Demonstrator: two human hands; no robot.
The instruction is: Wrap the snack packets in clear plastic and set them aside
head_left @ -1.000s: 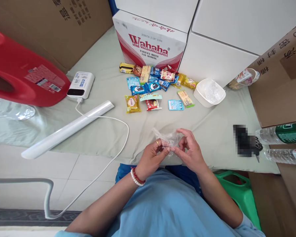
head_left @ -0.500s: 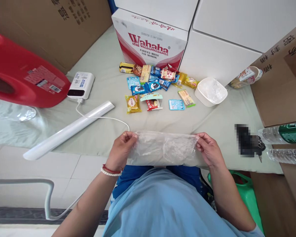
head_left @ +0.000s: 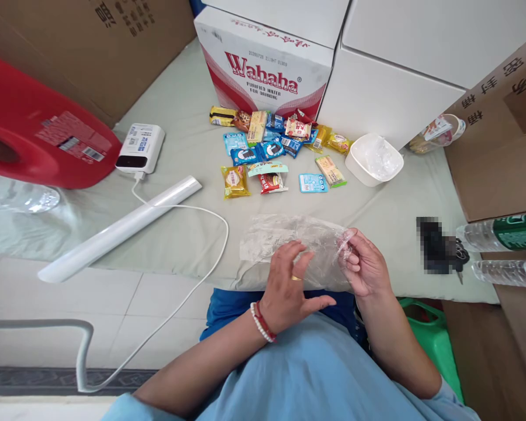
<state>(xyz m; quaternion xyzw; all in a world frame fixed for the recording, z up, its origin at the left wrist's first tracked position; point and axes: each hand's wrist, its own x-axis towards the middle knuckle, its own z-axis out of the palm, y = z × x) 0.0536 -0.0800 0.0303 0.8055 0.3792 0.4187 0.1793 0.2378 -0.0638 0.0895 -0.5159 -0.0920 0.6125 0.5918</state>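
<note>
A clear plastic bag (head_left: 263, 237) is spread over the front edge of the cloth-covered surface. My right hand (head_left: 368, 263) pinches its right end, where the film is gathered. My left hand (head_left: 289, 286), a ring on one finger, lies over the bag's lower middle with thumb and fingers apart. Whether its fingertips touch the film I cannot tell. Beyond the bag, several wrapped snacks lie in a loose group, among them a yellow packet (head_left: 235, 182), a red packet (head_left: 272, 182) and a light blue packet (head_left: 312, 183).
A white bowl (head_left: 355, 161) with crumpled clear plastic stands right of the snacks. Left are a white power bank (head_left: 151, 143) with a cable, a white roll (head_left: 123, 228) and a red jug (head_left: 70, 134). Bottles (head_left: 482, 235) lie at the right. A Wahaha carton (head_left: 263, 64) stands behind.
My left hand has let go of the bag's left corner and moved right, over the bag. The bag's left end now lies loose; my right hand still holds the other end.
</note>
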